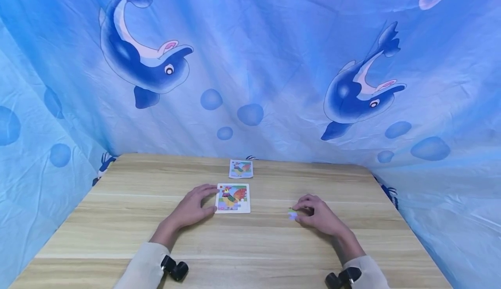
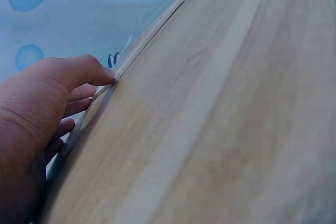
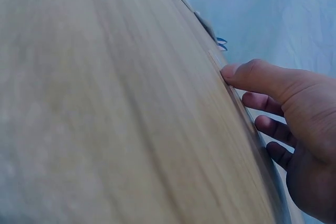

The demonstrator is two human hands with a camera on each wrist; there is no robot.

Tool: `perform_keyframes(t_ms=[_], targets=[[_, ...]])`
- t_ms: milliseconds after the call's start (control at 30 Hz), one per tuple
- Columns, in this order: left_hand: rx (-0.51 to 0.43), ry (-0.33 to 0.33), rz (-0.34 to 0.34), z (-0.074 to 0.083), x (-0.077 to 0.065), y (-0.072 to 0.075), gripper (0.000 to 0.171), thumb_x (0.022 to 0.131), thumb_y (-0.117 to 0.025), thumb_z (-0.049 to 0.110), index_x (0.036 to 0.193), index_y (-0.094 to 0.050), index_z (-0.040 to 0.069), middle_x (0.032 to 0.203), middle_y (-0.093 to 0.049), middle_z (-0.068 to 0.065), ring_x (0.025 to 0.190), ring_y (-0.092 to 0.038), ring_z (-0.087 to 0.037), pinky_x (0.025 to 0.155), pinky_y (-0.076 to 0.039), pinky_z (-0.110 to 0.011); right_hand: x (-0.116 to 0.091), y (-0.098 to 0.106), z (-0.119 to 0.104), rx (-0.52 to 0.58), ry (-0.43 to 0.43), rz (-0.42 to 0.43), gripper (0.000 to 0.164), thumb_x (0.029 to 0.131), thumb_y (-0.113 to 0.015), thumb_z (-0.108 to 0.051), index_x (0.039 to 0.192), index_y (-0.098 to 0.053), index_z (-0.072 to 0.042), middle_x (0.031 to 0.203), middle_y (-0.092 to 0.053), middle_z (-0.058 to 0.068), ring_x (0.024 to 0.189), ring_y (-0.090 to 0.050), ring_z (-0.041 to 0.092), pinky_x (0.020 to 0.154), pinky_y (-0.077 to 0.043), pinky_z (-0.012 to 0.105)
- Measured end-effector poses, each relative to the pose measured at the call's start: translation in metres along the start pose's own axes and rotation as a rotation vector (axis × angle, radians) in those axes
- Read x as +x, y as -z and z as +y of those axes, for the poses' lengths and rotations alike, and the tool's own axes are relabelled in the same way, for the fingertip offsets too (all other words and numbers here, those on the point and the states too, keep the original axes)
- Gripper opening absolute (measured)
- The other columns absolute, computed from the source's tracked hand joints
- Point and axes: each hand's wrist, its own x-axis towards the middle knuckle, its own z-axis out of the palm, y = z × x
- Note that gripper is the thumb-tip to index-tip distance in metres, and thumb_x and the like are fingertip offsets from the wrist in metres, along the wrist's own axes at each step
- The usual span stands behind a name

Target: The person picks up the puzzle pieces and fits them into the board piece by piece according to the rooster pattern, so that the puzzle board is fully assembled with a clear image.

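Note:
A square jigsaw puzzle board [image 1: 246, 209] with a white border and a rooster picture lies flat on the table. White gaps show at the lower right of its picture. Along the board's left edge, my left hand [image 1: 194, 205] rests with thumb and forefinger spread, touching near the two corners. Off to the right, a small green and lilac puzzle piece [image 1: 292, 214] lies at the tabletop. My right hand [image 1: 318, 215] pinches it by its right side between thumb and bent forefinger. In the right wrist view the thumb [image 3: 239, 73] presses at the thin piece's edge; the other fingers are loosely bent.
A smaller picture card [image 1: 240, 176] of the same rooster lies just behind the board. Beneath everything is a wood-grain table [image 1: 254, 250]. A blue curtain [image 1: 274, 75] printed with dolphins hangs along its back and sides.

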Motion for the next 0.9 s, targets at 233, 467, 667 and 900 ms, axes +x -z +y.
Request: perform_keyframes(t_ms=[233,467,667,900], targets=[[0.0,-0.002,0.002,0.0,-0.001,0.002,0.059,0.092,-0.073,0.03,0.147,-0.059,0.015,0.158,-0.05,-0.009,0.152,-0.037,-0.041,0.121,-0.028,-0.072,0.002,-0.001,-0.001,0.011,-0.013,0.02,0.023,0.083,-0.086,-0.025,0.105,-0.079,-0.025,0.115,-0.065,-0.003,0.109,-0.059,0.017,0.09,-0.053,0.021],[-0.001,-0.001,0.005,-0.001,-0.002,0.002,0.059,0.092,-0.072,0.03,0.147,-0.059,0.015,0.158,-0.05,-0.009,0.152,-0.037,-0.041,0.121,-0.027,-0.072,0.005,-0.004,-0.003,0.005,-0.006,0.051,0.023,0.081,-0.088,-0.024,0.103,-0.08,-0.021,0.113,-0.067,-0.002,0.104,-0.062,0.015,0.088,-0.054,0.021],[-0.005,-0.002,-0.007,0.0,-0.003,0.0,0.058,0.091,-0.072,0.03,0.146,-0.059,0.015,0.158,-0.05,-0.009,0.152,-0.037,-0.042,0.121,-0.027,-0.072,0.016,-0.013,-0.007,0.015,0.045,0.086,0.023,0.082,-0.087,-0.024,0.103,-0.08,-0.02,0.11,-0.071,-0.002,0.102,-0.064,0.014,0.087,-0.055,0.022],[0.002,-0.004,-0.004,0.0,-0.001,-0.001,0.059,0.092,-0.072,0.03,0.147,-0.059,0.016,0.159,-0.05,-0.008,0.152,-0.037,-0.041,0.121,-0.027,-0.072,0.036,-0.027,-0.028,0.091,0.079,0.072,0.023,0.084,-0.086,-0.025,0.105,-0.079,-0.019,0.107,-0.072,-0.002,0.096,-0.064,0.016,0.082,-0.053,0.023]])
